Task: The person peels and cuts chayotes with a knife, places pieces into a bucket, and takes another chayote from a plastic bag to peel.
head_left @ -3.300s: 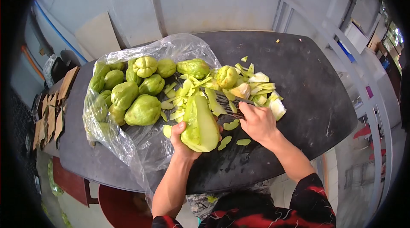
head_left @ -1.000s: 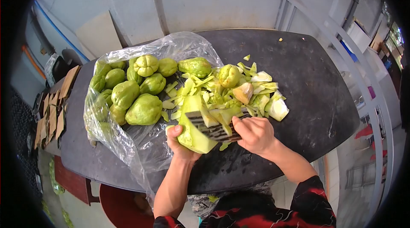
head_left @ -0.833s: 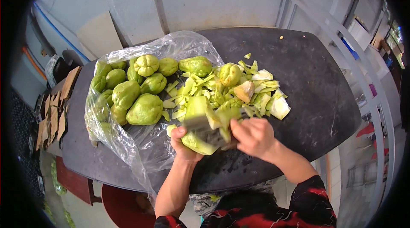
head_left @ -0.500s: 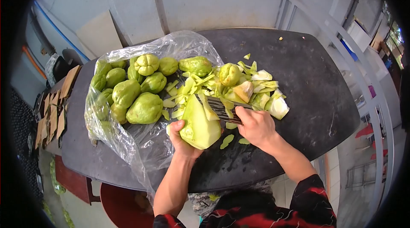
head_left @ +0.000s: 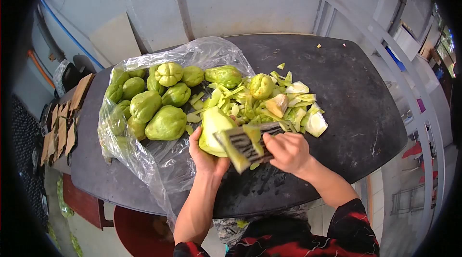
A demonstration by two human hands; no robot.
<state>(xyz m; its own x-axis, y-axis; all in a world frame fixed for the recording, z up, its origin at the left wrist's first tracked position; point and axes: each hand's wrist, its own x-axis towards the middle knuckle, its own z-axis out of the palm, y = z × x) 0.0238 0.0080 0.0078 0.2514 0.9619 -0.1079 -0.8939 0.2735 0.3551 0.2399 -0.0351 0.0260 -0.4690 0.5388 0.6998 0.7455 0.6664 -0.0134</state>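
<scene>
My left hand (head_left: 207, 159) grips a mostly peeled, pale green chayote (head_left: 211, 129) from below, above the near side of the dark table. Wrapped in my right hand (head_left: 289, 153) is a wide-bladed knife (head_left: 244, 147); its handle is hidden by the fingers. The blurred blade lies across the chayote's right side, with strips of peel stuck to it. Just beyond are heaped green peels (head_left: 224, 95) and cut pieces, with a small chayote (head_left: 261, 86) on top. Unpeeled chayotes (head_left: 166, 123) lie to the left on a clear plastic bag (head_left: 161, 172).
The black table (head_left: 351, 112) has rounded sides and backs onto a grey wall (head_left: 240, 1). Flattened cardboard pieces (head_left: 60, 127) are at the left. A grey metal rail (head_left: 409, 74) runs along the right, and a red bin (head_left: 137, 233) stands below the near edge.
The knife has moved down and toward me along the chayote, its blade now tilted with peel on it. The chayote has turned more upright in my left hand.
</scene>
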